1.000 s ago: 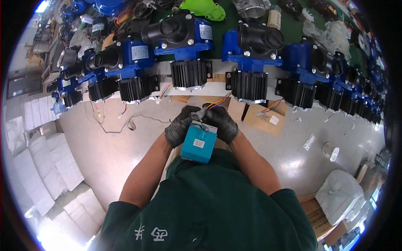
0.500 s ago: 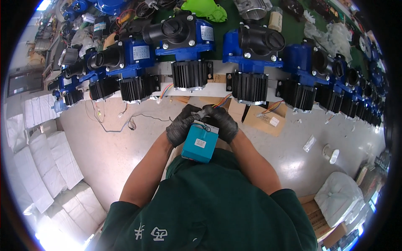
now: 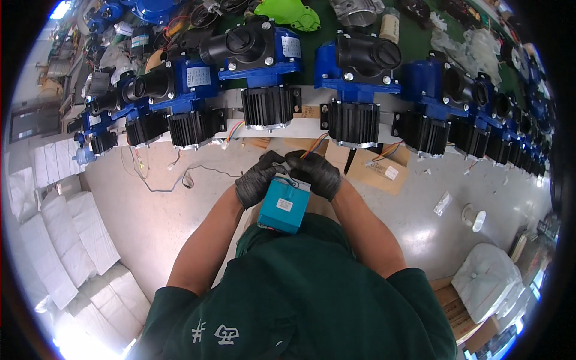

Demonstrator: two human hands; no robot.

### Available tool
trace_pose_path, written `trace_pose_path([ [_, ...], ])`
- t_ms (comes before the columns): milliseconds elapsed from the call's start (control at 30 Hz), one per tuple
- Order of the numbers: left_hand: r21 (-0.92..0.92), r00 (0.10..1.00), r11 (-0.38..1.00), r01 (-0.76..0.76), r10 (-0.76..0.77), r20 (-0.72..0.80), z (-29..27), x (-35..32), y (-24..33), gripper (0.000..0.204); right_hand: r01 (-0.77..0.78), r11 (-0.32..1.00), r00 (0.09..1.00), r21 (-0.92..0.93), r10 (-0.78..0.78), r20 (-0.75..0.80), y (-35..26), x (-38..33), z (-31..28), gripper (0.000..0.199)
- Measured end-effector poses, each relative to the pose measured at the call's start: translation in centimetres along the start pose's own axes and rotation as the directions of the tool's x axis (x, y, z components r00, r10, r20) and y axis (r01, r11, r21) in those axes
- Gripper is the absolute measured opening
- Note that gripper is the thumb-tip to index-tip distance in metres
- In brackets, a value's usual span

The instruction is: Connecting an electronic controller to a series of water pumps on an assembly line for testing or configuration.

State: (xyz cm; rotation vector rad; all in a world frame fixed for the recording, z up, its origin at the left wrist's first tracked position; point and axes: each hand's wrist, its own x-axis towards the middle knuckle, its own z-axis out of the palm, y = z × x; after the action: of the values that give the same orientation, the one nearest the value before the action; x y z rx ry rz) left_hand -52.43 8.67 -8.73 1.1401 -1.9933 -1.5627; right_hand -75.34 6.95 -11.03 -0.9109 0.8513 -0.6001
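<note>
Your green shirt (image 3: 288,282) has white characters (image 3: 227,334) on the chest; the teal box (image 3: 277,221) bears a white label (image 3: 284,205), print too small to read; white label (image 3: 291,47) on a blue-black pump (image 3: 264,51) too. Both hands are gloved. Your right hand (image 3: 318,175) has its fingers curled and closed on the coloured wires (image 3: 315,144), which come down from the pump row; your left hand (image 3: 255,181) has its fingers bent in close to the right fingertips, can't tell what they pinch. Box sits just below both hands, at your lap, against the shirt, dark lead (image 3: 291,182) looped over its upper end. Versus a second ago: the right fingers reach further over toward the left, the grey piece between the hands is mostly hidden, and the box stays in nearly the same spot.
</note>
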Motion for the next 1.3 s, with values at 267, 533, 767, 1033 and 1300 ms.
trace_pose_path([
  [267, -0.342, 0.977, 0.922, 0.181, -0.208, -0.046, 0.4, 0.1, 1.2, 0.037, -0.396, 0.641, 0.894, 0.657, 0.433, 0.116, -2.2, -0.6, 2.2, 0.045],
  [533, -0.197, 0.988, 0.975, 0.103, -0.123, -0.089, 0.9, 0.1, 0.6, 0.038, -0.34, 0.7, 0.927, 0.628, 0.362, 0.099, -0.1, -0.1, 3.1, 0.048],
  [767, -0.226, 0.988, 0.964, 0.141, -0.152, -0.031, 0.4, 0.0, 0.1, 0.042, -0.384, 0.905, 0.923, 0.181, 0.375, 0.081, -1.6, 0.0, 2.0, 0.045],
  [1033, -0.032, 0.998, 0.998, 0.047, -0.048, -0.027, -0.2, 0.4, 1.1, 0.042, 0.265, 0.723, 0.963, -0.638, -0.159, 0.22, 0.4, 0.3, 0.5, 0.045],
  [1300, -0.261, 0.981, 0.949, 0.176, -0.19, -0.031, 0.4, 0.0, 0.6, 0.041, 0.132, 0.925, 0.99, -0.357, -0.106, 0.09, -2.2, -1.2, 1.3, 0.041],
])
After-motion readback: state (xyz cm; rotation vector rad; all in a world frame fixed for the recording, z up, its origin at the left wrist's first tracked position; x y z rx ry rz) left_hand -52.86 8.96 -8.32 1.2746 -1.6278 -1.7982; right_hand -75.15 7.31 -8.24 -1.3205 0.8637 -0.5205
